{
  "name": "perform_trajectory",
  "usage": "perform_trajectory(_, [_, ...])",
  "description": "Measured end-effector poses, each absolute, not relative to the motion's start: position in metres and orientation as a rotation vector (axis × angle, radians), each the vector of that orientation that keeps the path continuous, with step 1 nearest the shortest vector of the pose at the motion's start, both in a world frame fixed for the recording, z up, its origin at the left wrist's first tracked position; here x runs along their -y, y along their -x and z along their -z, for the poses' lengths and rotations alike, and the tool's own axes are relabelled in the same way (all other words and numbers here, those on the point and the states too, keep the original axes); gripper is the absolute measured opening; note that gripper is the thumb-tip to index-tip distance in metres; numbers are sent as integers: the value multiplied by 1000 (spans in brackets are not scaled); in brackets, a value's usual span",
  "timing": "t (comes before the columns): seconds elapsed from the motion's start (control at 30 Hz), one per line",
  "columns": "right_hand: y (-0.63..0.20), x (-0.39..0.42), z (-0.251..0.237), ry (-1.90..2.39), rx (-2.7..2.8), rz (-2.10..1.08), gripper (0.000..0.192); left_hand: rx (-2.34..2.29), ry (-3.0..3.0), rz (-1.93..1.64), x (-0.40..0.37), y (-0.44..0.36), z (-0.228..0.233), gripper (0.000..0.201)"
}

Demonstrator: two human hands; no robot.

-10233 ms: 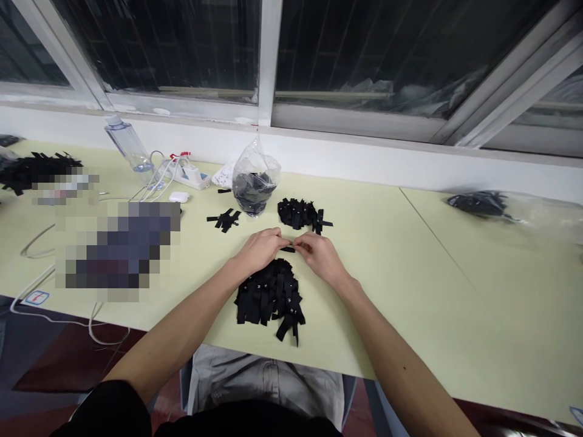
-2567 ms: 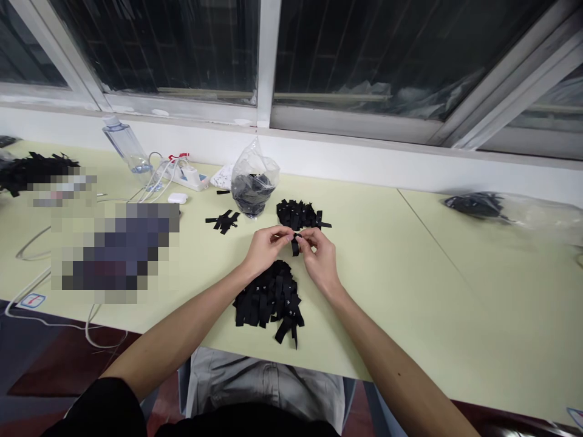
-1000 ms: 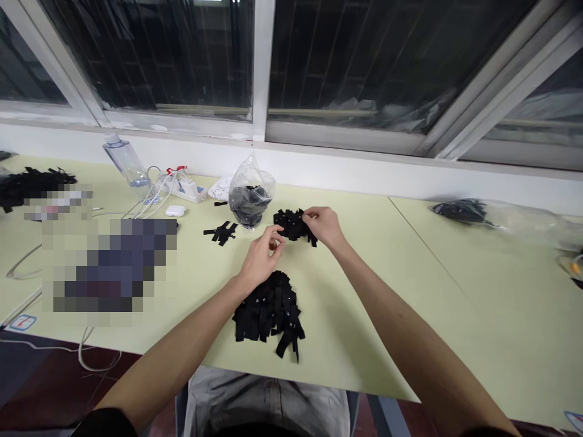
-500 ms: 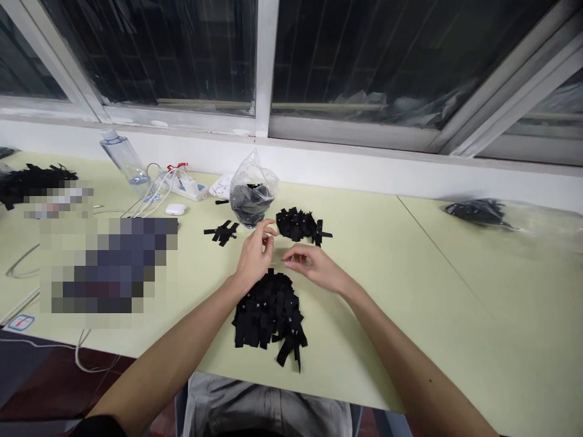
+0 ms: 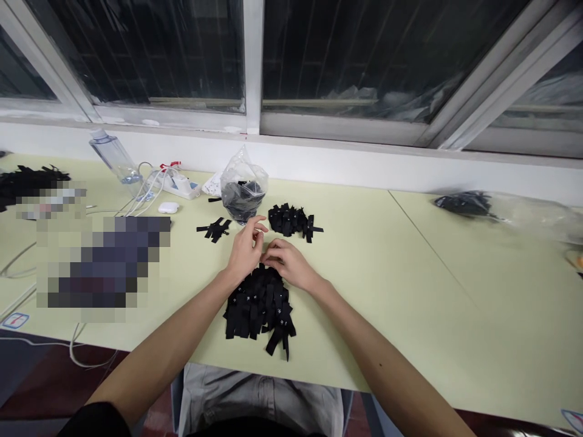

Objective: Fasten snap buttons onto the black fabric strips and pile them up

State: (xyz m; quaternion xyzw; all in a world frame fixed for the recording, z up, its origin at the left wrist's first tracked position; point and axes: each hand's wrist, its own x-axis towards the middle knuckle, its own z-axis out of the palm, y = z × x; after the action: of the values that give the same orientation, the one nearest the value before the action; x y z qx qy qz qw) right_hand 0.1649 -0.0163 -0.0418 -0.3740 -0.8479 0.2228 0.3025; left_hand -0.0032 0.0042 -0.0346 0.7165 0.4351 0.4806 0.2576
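A large pile of short black fabric strips (image 5: pixel 259 303), several with small white marks, lies on the table in front of me. Over its far edge, my right hand (image 5: pixel 289 264) is closed, thumb and fingertips pinched together at the top of the pile. What they pinch, if anything, is too small to make out. Just left of it is my left hand (image 5: pixel 245 247), fingers curved and thumb apart from the index finger, with nothing visible between them. Beyond the hands lie a second heap of black strips (image 5: pixel 289 220) and a smaller loose group of strips (image 5: pixel 214 229).
A clear plastic bag (image 5: pixel 243 191) of black pieces stands behind my left hand. Toward the left are a water bottle (image 5: pixel 116 158), power strip (image 5: pixel 182 185), white earbud case (image 5: pixel 168 207) and cables. Another bag (image 5: pixel 469 203) lies far right. Windows rise behind the table (image 5: pixel 387 291).
My right hand has moved left and closer to my left hand, its fingertips now at the pile's far edge. The whole view has shifted slightly.
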Motion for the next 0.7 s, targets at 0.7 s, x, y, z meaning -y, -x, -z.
perform_trajectory(0.7, [-167, 20, 32, 1019, 2011, -824, 14, -1146, -2040, -1232, 2, 2, 28, 25])
